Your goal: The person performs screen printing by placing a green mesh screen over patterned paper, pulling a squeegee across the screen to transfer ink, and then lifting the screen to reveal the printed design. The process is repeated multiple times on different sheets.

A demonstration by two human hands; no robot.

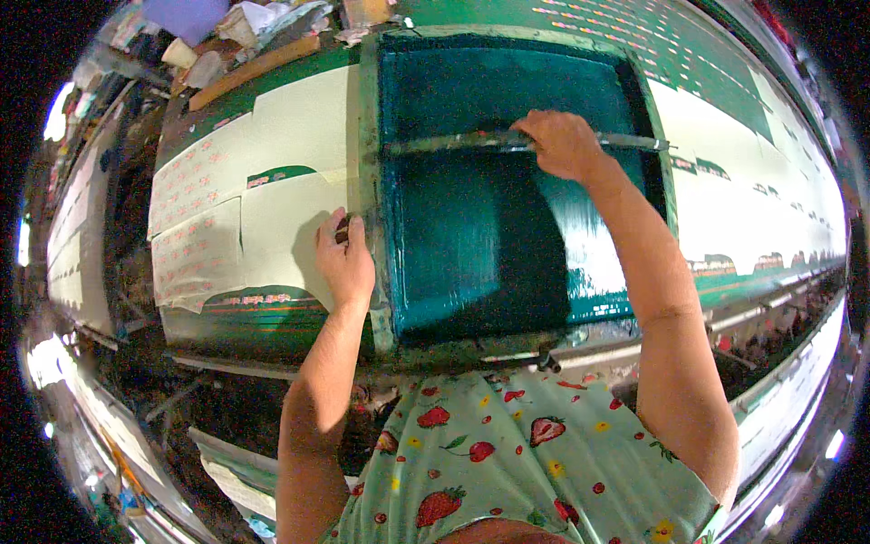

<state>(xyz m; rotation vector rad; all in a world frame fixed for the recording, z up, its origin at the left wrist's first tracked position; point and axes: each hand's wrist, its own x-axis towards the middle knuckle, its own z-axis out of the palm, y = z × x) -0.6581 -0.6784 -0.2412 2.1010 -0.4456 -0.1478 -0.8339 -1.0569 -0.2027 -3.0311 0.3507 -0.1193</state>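
A screen-printing frame lies flat on the table, its sunken mesh coated in wet, shiny dark teal ink. Across the far half of the mesh stretches a long, narrow squeegee. My right hand is closed over the squeegee, right of its middle. Just outside the frame's left side is my left hand, its thumb and fingers apart and slightly bent. A dark patch shows between them; whether it is shadow or a small thing is unclear. Cream fabric pieces lie beneath and beside that hand.
Printed pale pieces cover the green table on the right. A wooden strip and a heap of rags and cups occupy the far left. A rail runs along the near table edge, close to my body.
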